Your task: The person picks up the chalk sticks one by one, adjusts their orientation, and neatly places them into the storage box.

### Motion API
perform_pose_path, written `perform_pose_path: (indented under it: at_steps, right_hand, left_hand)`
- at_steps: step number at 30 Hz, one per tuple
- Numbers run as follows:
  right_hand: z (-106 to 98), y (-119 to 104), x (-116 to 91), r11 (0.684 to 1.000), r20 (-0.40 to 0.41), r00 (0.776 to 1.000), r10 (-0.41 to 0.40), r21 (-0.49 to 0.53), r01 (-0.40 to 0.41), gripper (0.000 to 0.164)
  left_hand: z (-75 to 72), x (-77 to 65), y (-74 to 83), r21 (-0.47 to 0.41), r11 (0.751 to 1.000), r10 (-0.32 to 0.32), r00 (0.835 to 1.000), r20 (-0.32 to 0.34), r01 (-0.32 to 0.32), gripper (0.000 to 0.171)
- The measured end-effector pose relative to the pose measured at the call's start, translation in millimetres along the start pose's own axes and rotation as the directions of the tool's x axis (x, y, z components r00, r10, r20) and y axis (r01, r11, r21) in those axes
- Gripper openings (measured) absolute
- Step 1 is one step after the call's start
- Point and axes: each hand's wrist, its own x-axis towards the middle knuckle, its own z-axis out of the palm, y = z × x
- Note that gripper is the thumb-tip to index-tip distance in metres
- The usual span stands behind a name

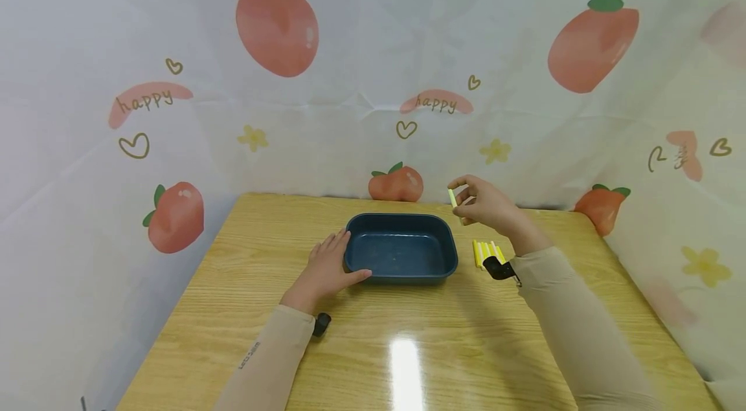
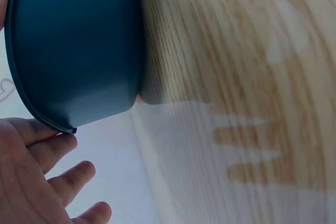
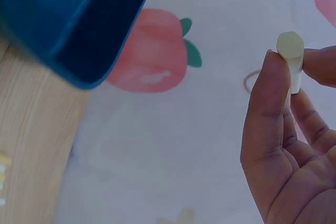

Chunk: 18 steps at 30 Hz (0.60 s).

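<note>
While the left hand point(image 1: 326, 270) rests its spread fingers on the left rim of the blue dish point(image 1: 402, 257), with its thumb at the near rim, the right hand point(image 1: 485, 205) pinches a pale stick point(image 3: 290, 45) between thumb and fingertips. The stick is up in the air, near the back right corner of the dish, and leans a little. The dish sits on the wooden table point(image 1: 454, 340). More sticks point(image 1: 486, 250), yellow and white, lie side by side just right of the dish.
</note>
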Motion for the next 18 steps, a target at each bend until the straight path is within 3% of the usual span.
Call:
perform_pose_path:
  at_steps: [18]
  right_hand:
    - [50, -23, 27, 0.984, 0.029, 0.999, -0.026, 0.179, 0.020, 0.051]
  left_hand:
    - [0.9, 0.4, -1.4, -0.001, 1.000, -0.001, 1.000, -0.002, 0.001, 0.107]
